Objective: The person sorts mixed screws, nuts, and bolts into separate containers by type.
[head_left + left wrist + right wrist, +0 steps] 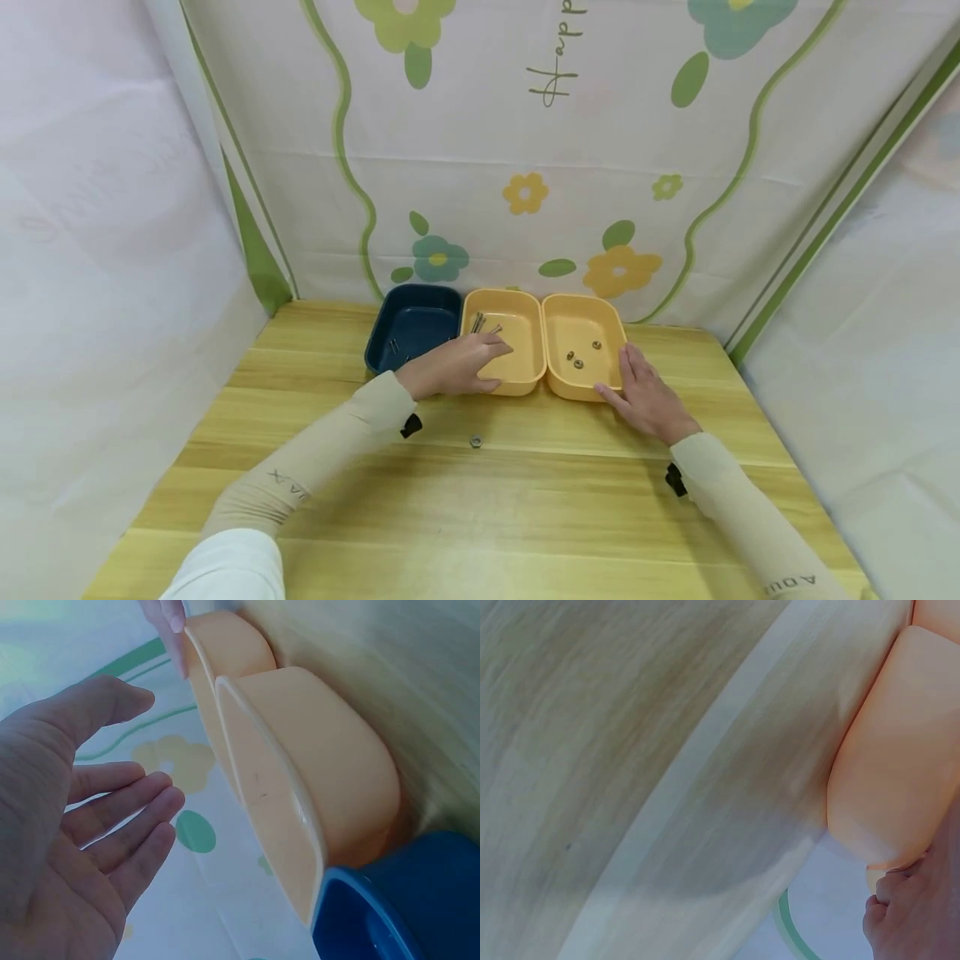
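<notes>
My left hand (456, 365) hovers over the middle yellow box (531, 385), thumb and loosely bent fingers apart with nothing between them. In the left wrist view, that hand's palm (64, 889) shows beside the same box. Several screws (478, 323) lie in the box's left part. At the right yellow box (552, 310), my right hand (651, 398) rests its straight fingers along the right rim, the thumb by the front edge. That box holds nuts (578, 364). The right wrist view shows this hand's knuckles (889, 900) against the box wall (889, 772).
A dark blue box (420, 292) with a few small metal pieces stands left of the yellow ones, all in a row. One nut (476, 442) lies on the wooden table (480, 525) in front. A flowered cloth (465, 117) hangs behind, with pale cloth at both sides.
</notes>
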`<state>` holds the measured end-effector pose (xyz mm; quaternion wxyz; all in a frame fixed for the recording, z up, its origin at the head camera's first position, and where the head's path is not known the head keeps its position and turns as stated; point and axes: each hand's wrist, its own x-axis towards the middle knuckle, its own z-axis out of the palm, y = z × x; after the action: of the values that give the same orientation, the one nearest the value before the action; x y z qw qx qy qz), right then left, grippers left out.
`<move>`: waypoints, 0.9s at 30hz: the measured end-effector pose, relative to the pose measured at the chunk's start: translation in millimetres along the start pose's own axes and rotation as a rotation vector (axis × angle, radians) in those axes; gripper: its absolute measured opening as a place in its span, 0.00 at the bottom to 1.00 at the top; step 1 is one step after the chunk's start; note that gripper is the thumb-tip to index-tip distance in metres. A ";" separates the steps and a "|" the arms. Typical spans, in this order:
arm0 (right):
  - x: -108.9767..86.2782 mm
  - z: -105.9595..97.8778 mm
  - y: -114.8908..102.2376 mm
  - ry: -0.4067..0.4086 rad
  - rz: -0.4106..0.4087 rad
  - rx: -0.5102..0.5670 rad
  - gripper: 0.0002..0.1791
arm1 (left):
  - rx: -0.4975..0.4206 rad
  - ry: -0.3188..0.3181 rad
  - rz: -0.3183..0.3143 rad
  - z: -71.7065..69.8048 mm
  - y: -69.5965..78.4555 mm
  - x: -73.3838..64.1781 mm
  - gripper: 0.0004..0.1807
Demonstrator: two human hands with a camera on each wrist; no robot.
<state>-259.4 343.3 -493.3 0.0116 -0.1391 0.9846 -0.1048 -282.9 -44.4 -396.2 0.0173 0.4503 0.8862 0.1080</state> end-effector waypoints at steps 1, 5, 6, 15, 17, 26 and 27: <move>0.0 0.0 0.0 -0.001 0.000 0.002 0.57 | 0.003 0.010 0.010 0.0 0.0 -5.0 0.30; 0.5 0.8 0.5 0.005 0.000 0.000 0.57 | 0.037 0.033 0.046 1.1 1.4 -21.8 0.28; 0.7 1.0 0.6 0.006 0.000 -0.001 0.57 | 0.039 0.032 0.050 1.9 1.5 -25.2 0.28; 0.6 1.7 0.1 0.006 0.004 0.005 0.57 | 0.005 -0.049 0.071 20.3 1.8 -47.4 0.28; 0.3 1.8 -0.1 0.002 0.005 0.011 0.57 | -0.006 -0.053 0.091 26.5 1.8 -50.6 0.27; -0.1 1.2 -0.5 0.003 0.004 0.013 0.57 | -0.092 -0.120 0.065 53.0 1.8 -60.5 0.29; 0.0 1.1 -0.4 0.004 0.004 0.013 0.57 | -0.097 -0.124 0.063 55.8 1.7 -61.6 0.29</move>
<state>-259.2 342.8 -494.3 0.0108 -0.1366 0.9843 -0.1114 -237.7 -83.0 -454.5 0.0906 0.4823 0.8625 0.1234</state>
